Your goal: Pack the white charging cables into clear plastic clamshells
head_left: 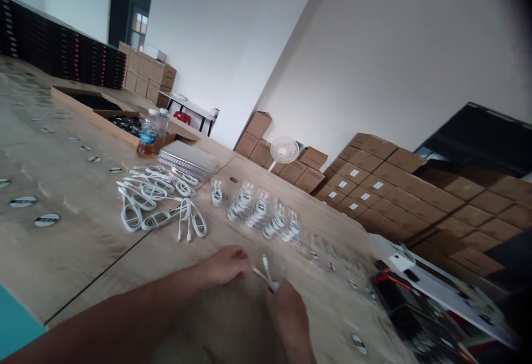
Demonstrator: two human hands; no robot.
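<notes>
My left hand and my right hand meet low in the view over the wooden table. Both pinch a short white cable whose plug ends stick up between the fingers. Farther out on the table lies a loose heap of coiled white cables. To its right runs a row of bagged cables in clear pouches.
A stack of flat clear bags and two bottles stand beyond the heap. Round stickers dot the table's left side. An open carton sits at the back. Stacked cardboard boxes and a white fan line the wall.
</notes>
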